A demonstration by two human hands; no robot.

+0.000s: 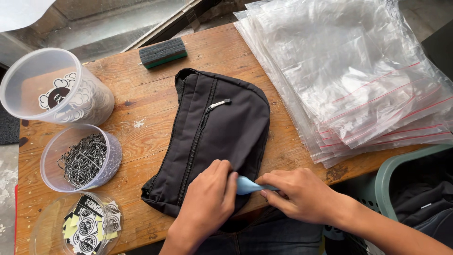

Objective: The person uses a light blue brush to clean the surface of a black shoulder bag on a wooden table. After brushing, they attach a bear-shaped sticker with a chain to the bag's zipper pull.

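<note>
A black fabric bag [214,132] with a silver zipper pull [218,104] lies flat on the wooden table [141,101]. My left hand [207,198] presses on the bag's near end, fingers curled against the fabric. My right hand [299,193] grips a small light-blue tool [247,185] whose tip points left and touches the bag beside my left fingers.
A stack of clear zip bags [358,75] covers the table's right side. At left stand an empty clear tub [56,89], a tub of metal ball chains [85,158] and a tub of round stickers [87,224]. A black-green eraser block [163,52] lies at the back. A green basket [401,174] sits at right.
</note>
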